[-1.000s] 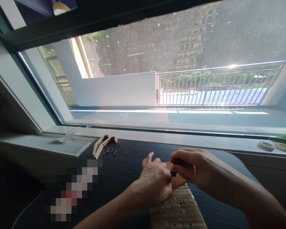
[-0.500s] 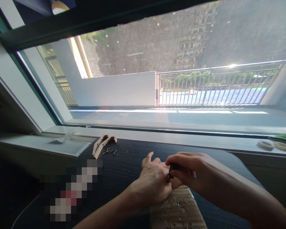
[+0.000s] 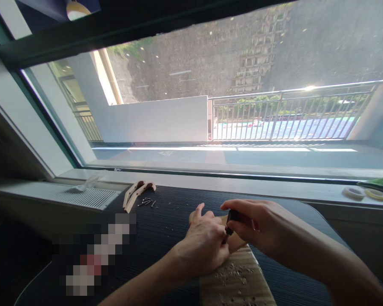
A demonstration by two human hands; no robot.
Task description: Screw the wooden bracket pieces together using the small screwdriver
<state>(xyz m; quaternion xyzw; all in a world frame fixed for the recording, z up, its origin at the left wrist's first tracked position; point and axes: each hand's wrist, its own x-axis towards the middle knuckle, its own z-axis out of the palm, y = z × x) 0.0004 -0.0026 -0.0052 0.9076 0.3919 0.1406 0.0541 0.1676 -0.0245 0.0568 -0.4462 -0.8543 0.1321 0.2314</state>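
My left hand (image 3: 207, 240) is closed over a pale wooden piece (image 3: 238, 242), pressing it down, with one finger raised. Most of that piece is hidden under the fingers. My right hand (image 3: 258, 221) pinches a small black tool (image 3: 232, 219) between thumb and fingers, just beside my left knuckles. The tool's dark lower end points down toward the wooden piece; its exact kind is hard to make out. Under both hands lies a tan board (image 3: 242, 280) with a shiny surface and many small pits.
Two curved wooden parts with holes (image 3: 137, 194) lie at the table's far left, beside several screws (image 3: 147, 202). The dark table (image 3: 172, 212) stands against a window sill (image 3: 242, 187). Rolls of tape (image 3: 354, 193) sit on the right. A blurred patch (image 3: 98, 255) covers the left side.
My right hand has rolled slightly, so more of the black tool's body shows. My left hand keeps its place on the wooden piece.
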